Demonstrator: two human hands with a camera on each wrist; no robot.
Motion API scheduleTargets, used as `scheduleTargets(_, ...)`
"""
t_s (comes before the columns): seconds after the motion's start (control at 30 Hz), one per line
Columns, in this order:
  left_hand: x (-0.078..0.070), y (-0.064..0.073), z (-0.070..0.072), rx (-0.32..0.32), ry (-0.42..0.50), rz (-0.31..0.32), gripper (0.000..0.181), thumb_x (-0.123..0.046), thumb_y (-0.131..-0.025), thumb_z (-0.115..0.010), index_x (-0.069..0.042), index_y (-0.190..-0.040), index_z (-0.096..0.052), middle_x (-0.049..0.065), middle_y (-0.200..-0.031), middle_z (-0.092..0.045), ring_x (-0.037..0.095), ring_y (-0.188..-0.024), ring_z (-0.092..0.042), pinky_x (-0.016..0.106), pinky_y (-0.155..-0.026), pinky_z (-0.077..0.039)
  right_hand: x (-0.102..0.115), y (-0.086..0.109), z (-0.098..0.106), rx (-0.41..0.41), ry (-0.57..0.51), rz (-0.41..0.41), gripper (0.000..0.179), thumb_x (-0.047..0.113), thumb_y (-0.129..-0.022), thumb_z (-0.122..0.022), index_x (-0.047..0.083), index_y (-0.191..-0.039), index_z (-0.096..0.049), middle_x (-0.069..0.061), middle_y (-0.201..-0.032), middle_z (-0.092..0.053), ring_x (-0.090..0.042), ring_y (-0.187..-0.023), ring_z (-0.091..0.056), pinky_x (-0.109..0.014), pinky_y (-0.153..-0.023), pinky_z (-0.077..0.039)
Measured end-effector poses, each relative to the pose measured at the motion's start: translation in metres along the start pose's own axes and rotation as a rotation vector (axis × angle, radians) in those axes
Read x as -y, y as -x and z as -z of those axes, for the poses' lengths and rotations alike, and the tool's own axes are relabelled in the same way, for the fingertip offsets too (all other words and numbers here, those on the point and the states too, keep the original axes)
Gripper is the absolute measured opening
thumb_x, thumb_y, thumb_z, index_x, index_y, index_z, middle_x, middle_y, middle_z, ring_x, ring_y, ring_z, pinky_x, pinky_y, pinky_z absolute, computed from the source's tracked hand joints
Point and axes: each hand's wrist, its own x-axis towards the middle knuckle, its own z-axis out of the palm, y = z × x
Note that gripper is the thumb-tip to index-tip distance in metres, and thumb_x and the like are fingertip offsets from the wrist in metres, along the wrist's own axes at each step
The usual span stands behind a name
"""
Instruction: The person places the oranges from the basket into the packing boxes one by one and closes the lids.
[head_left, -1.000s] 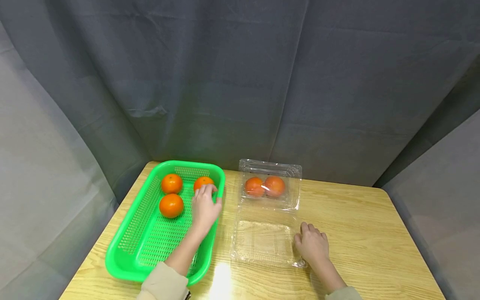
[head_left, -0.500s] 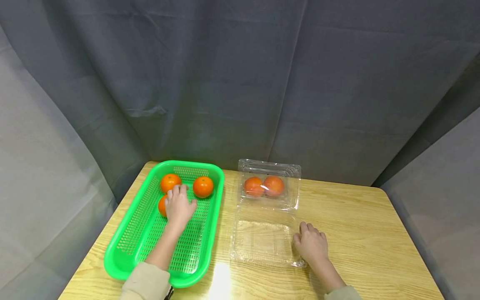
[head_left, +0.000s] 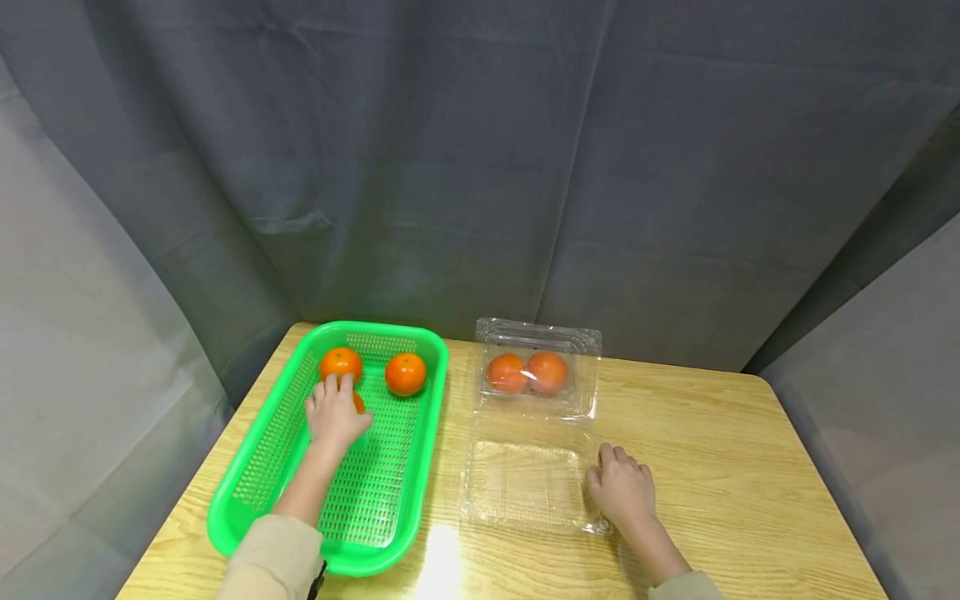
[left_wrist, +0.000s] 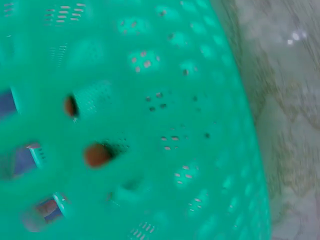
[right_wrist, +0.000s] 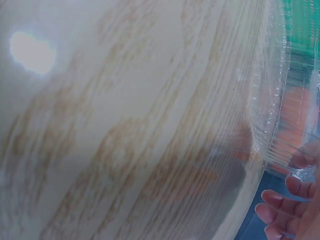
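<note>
In the head view, my left hand [head_left: 335, 417] reaches into the green plastic basket [head_left: 438, 417], fingers and thumb around an orange [head_left: 358, 403] that is mostly hidden under the palm. Just beyond the fingertips sits a second orange [head_left: 341, 364], and a third orange [head_left: 406, 374] lies to the right. My right hand [head_left: 624, 487] holds the right edge of an opened clear plastic clamshell [head_left: 525, 487]. In the right wrist view, its thumb overlaps the plastic, with the curled fingers [right_wrist: 282, 205] outside the rim. Two oranges [head_left: 547, 372] show through the clamshell's far half.
The wooden table [head_left: 720, 450] carries basket and clamshell side by side. A dark grey curtain [head_left: 450, 167] hangs right behind its far edge, and lighter cloth hangs at both sides. Through the basket's perforated wall [left_wrist: 150, 115], the left wrist view shows small patches of orange.
My left hand has left the right-hand orange in the basket, moved left and closed over the nearest orange on the left. My right hand and the clamshell have stayed put.
</note>
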Motion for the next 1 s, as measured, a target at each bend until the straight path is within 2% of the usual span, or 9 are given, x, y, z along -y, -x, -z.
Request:
scheduleTargets(0.13,0.006,-0.001,0.0,0.034,-0.02,-0.005,0.074,-0.022,-0.07,-0.062,-0.001,-0.135,-0.035,0.026,-0.136,-0.03,0.044,-0.121,-0.026,0.06,-0.097,-0.02,0.0,0.0,0.0,-0.002,-0.004,0.003,0.018,0.022,-0.084,-0.054,0.004,-0.087,-0.054,-0.006,-0.078,-0.054,-0.022,-0.065,-0.052,-0.038,-0.059,-0.041)
scheduleTargets(0.27,0.011,-0.003,-0.001,0.043,-0.038,-0.014,0.074,-0.022,-0.069,-0.062,0.0,-0.135,-0.035,0.027,-0.135,-0.03,0.044,-0.121,-0.026,0.061,-0.097,-0.021,0.0,0.0,0.0,-0.009,-0.004,0.003,0.017,0.021,-0.083,-0.054,0.004,-0.086,-0.054,-0.006,-0.078,-0.054,-0.022,-0.064,-0.052,-0.038,-0.059,-0.041)
scheduleTargets(0.47,0.018,-0.004,-0.004,0.071,-0.059,0.006,0.076,-0.024,-0.07,-0.062,-0.001,-0.136,-0.034,0.027,-0.136,-0.028,0.044,-0.121,-0.026,0.061,-0.095,-0.022,0.0,-0.001,-0.001,-0.014,-0.002,0.003,0.016,0.021,-0.083,-0.053,0.005,-0.085,-0.053,-0.005,-0.076,-0.053,-0.022,-0.063,-0.051,-0.038,-0.058,-0.04)
scheduleTargets(0.67,0.021,-0.004,-0.004,0.091,-0.065,0.011,0.076,-0.024,-0.07,-0.063,0.0,-0.136,-0.034,0.028,-0.135,-0.029,0.044,-0.119,-0.027,0.061,-0.092,-0.025,0.0,-0.001,-0.002,-0.013,-0.003,0.001,0.015,0.021,-0.083,-0.053,0.006,-0.084,-0.052,-0.005,-0.075,-0.052,-0.021,-0.062,-0.05,-0.037,-0.058,-0.04)
scheduleTargets(1.0,0.022,0.0,-0.008,0.074,-0.031,0.008,0.074,-0.019,-0.071,-0.064,0.0,-0.136,-0.034,0.029,-0.131,-0.032,0.045,-0.116,-0.03,0.061,-0.088,-0.029,-0.001,-0.001,-0.001,-0.006,-0.006,-0.007,0.016,0.021,-0.083,-0.052,0.005,-0.086,-0.053,-0.006,-0.077,-0.053,-0.023,-0.065,-0.052,-0.039,-0.06,-0.04)
